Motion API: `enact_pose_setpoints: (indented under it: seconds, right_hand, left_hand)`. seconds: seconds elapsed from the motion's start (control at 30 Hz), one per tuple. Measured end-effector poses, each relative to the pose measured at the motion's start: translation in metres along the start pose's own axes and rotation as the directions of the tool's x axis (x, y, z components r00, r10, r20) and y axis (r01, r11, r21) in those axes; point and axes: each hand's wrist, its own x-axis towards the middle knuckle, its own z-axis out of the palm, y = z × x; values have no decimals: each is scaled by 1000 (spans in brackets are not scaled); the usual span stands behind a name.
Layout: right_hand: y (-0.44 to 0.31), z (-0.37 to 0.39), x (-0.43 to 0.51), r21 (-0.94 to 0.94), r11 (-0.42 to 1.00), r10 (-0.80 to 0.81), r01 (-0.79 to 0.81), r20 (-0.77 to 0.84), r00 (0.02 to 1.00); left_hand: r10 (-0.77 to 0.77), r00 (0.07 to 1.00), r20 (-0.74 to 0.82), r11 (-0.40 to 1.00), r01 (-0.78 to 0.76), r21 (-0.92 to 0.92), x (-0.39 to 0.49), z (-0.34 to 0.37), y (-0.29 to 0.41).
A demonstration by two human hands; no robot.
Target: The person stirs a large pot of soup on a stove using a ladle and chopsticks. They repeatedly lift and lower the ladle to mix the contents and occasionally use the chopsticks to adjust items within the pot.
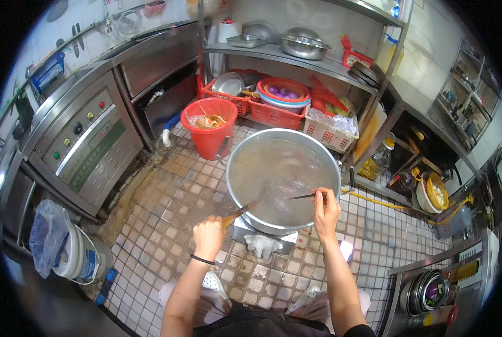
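Note:
A large round metal pot stands low before me, filled with cloudy, steaming liquid. Purplish-pink pieces show in the liquid, blurred by steam. My left hand, with a dark bead bracelet at the wrist, is closed around the wooden handle of a utensil. Its far end dips into the liquid and is hard to make out. Over the right part of the pot, my right hand pinches a thin dark stick-like utensil, perhaps chopsticks. A grey cloth lies at the pot's front base.
Left of the pot's far side stands a red bucket with scraps. Behind it are red baskets and a metal shelf. A yellow hose runs along the right floor. A white pail stands left, stacked metal bowls right.

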Motion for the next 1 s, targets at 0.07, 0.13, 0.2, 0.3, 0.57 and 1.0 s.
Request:
enact_pose_setpoints:
  seconds: [0.07, 0.13, 0.2, 0.3, 0.57, 1.0]
  right_hand:
    - [-4, 0, -2, -36, 996, -81, 80, -19, 997]
    - [-6, 2, -3, -12, 997, -75, 75, 55, 996]
    - [-8, 0, -4, 6, 998, -64, 63, 76, 995]
    - [-9, -9, -8, 75, 997, -24, 21, 42, 999]
    - [-13, -35, -15, 220, 975, -16, 4, 55, 998]
    - [13, -127, -42, 308, 948, 121, -82, -111, 986]
  left_hand:
    - [0, 1000, 2, 1000, 0, -12, 0, 0, 1]
    - [-7, 1000, 13, 1000, 7, -2, -1, 0, 4]
    - [-22, 1000, 14, 999, 22, 29, -3, -2, 5]
    - [-18, 1000, 23, 1000, 18, 20, -4, -2, 6]
    - [-30, 997, 76, 988, 18, 152, 12, -18, 4]
    - [-43, 861, 507, 741, -313, 594, 175, -127, 91]
